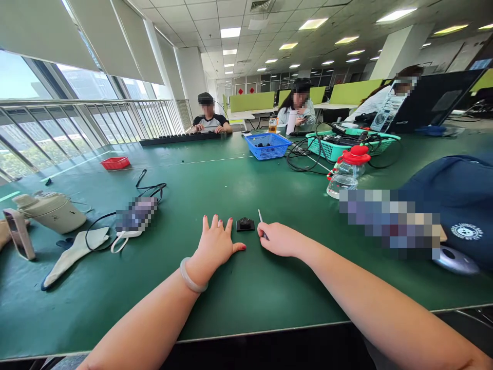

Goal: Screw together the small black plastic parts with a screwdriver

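My left hand [216,239] lies palm down on the green table with its fingers spread, holding nothing. Just right of its fingertips rests a small black part [245,224] with a flat rectangular base and a raised middle; its exact kind is unclear. On the other side of that part, my right hand [278,238] is closed around a slim tool [260,216]. The tool's thin, pale tip points up and away from me, while its handle is mostly hidden in my fingers. Neither the hand nor the tool touches the black part.
To the left are a red tray [115,163], a beige bottle [54,211], a glove [73,254] and a corded phone [137,216]. A blue basket [267,146], cable-filled teal basket [327,149], clear bottle [344,177] and dark bag [454,190] occupy the back and right. People sit beyond.
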`<action>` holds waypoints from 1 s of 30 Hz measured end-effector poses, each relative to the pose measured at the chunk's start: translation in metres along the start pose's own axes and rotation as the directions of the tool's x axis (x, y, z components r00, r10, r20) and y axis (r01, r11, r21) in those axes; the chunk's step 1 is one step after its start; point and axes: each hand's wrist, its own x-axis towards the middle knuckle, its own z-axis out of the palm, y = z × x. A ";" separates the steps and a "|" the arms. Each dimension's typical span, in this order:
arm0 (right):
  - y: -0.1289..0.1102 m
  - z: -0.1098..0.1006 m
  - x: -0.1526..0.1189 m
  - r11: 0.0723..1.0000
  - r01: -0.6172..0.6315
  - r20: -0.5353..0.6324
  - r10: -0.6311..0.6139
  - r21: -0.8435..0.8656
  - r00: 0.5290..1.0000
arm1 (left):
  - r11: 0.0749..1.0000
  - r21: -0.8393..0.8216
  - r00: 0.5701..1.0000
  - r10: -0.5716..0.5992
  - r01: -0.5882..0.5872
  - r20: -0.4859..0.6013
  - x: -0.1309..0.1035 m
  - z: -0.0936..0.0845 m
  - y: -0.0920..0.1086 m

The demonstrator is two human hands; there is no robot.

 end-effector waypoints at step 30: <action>0.004 0.006 -0.002 0.787 0.257 -0.355 -0.052 0.561 0.933 | 0.996 -0.084 1.000 -0.022 0.022 -0.003 -0.002 -0.005 -0.001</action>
